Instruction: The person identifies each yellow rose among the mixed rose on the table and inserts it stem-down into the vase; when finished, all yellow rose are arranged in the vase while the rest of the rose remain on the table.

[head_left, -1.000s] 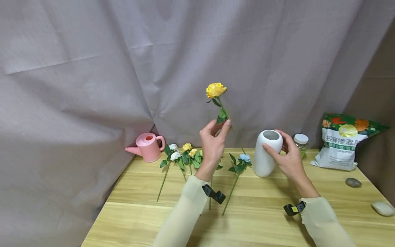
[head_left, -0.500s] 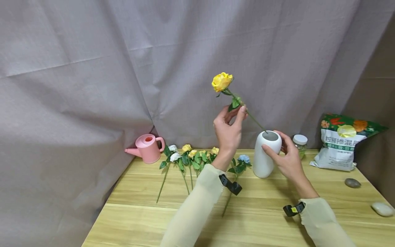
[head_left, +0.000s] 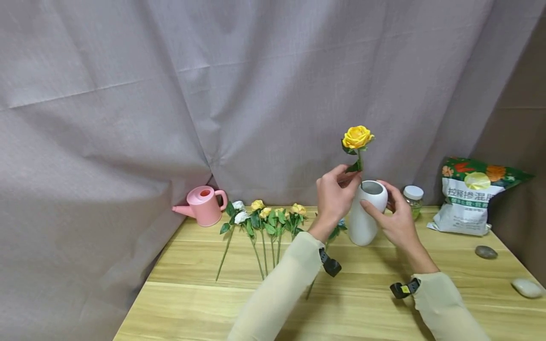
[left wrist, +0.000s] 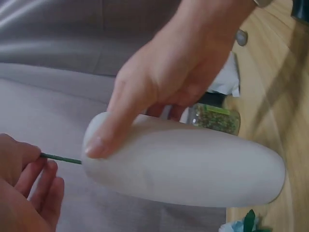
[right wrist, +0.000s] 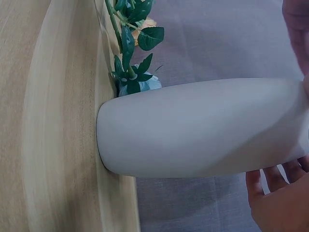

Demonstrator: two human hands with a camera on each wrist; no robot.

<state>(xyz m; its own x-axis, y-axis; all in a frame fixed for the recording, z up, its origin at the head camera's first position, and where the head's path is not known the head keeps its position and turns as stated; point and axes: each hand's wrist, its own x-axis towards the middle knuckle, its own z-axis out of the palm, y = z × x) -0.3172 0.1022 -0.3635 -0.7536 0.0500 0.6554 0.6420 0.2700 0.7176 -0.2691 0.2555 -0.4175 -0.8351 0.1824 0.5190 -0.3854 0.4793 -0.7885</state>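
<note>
Between thumb and fingers, my left hand (head_left: 337, 196) pinches the stem of a yellow rose (head_left: 357, 137), its bloom upright. The green stem (left wrist: 62, 158) runs down into the mouth of a white vase (head_left: 362, 221); its lower end is hidden inside. My right hand (head_left: 397, 219) grips the vase near the rim, thumb on the front and fingers round the far side. The vase stands upright on the wooden table (head_left: 192, 303). A blue flower (right wrist: 145, 84) lies beside its base, partly hidden by my left hand in the head view.
Several white and yellow flowers (head_left: 264, 213) lie left of the vase. A pink watering can (head_left: 205, 207) stands at the back left. Rightward are a white-lidded jar (head_left: 414, 201), a fertilizer bag (head_left: 467, 203), a dark stone (head_left: 486, 252) and a pale stone (head_left: 527, 287). A grey curtain (head_left: 256, 94) hangs behind.
My left hand has carried the yellow rose right to the vase and then lowered it, so its stem went into the mouth. My right hand has stayed on the vase.
</note>
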